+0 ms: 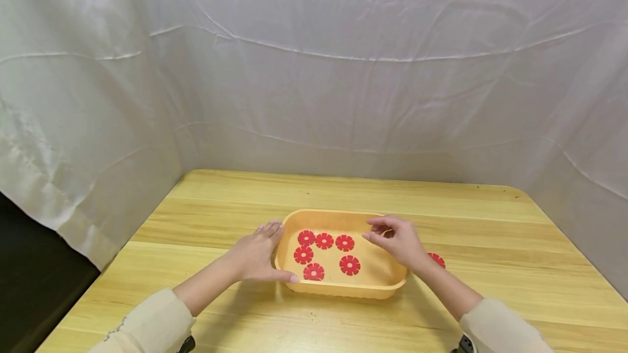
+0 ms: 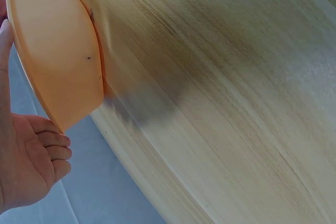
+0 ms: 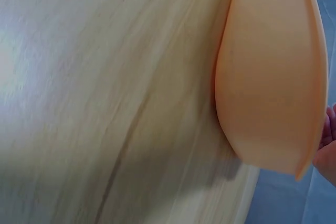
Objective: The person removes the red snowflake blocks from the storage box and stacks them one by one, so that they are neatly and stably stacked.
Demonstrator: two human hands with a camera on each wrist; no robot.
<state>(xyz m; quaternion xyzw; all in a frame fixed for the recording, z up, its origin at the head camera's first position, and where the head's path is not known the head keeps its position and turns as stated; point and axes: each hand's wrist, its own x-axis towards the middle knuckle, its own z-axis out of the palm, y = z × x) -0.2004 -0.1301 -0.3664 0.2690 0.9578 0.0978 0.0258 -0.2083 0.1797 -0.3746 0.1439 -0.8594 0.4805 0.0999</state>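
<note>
An orange plastic tray point(image 1: 343, 290) stands on the table with several red notched discs, flower-shaped with pale centers, lying flat inside; one red disc point(image 1: 350, 265) is at the middle of its floor. My left hand point(image 1: 256, 255) rests against the tray's left end, thumb on the front rim and straight fingers at the left rim. Over the tray's right end hovers my right hand point(image 1: 396, 238), thumb and index finger apart, with nothing visible between them. In the right wrist view, the tray wall point(image 3: 273, 72) hides most of that hand. Another red disc point(image 1: 436, 260) lies outside, partly behind my right forearm.
The light wooden table point(image 1: 235, 195) has rounded back corners. White cloth point(image 1: 343, 97) hangs behind it and along both sides. Something dark point(image 1: 39, 271) shows below the cloth at the left.
</note>
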